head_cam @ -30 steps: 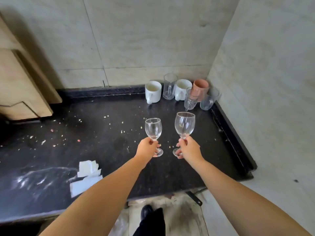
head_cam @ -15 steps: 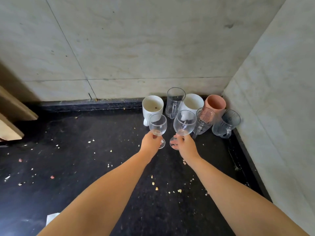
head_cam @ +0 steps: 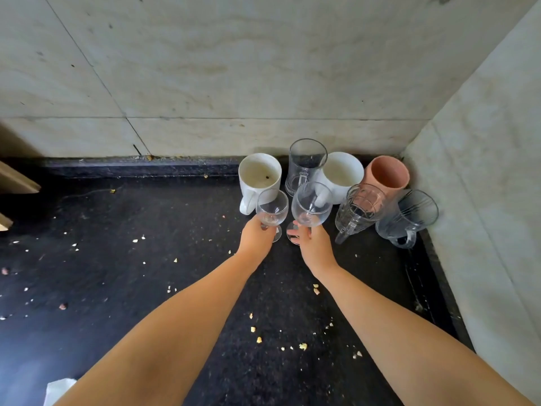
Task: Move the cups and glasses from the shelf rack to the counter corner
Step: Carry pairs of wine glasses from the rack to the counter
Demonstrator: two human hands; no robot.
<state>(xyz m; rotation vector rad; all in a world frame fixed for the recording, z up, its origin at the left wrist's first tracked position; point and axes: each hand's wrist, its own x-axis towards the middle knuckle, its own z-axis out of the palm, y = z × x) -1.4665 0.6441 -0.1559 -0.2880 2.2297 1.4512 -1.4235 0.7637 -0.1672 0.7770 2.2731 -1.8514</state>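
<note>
Each hand's grip is wrapped round a wine glass stem: the left hand (head_cam: 257,237) holds the smaller wine glass (head_cam: 272,208), the right hand (head_cam: 313,244) the larger wine glass (head_cam: 311,205). Both glasses stand upright just before the white mug (head_cam: 259,178) and glass mugs (head_cam: 361,210) clustered in the dark surface (head_cam: 146,259) corner.

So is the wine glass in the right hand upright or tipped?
Upright: the wine glass has its open bowl up and its foot down, the right hand gripping its stem.

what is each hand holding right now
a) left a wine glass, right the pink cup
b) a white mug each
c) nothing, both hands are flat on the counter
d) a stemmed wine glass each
d: the left hand and the right hand each grip the stem of a clear wine glass, the left glass and the right glass, just in front of the mugs in the corner.
</note>
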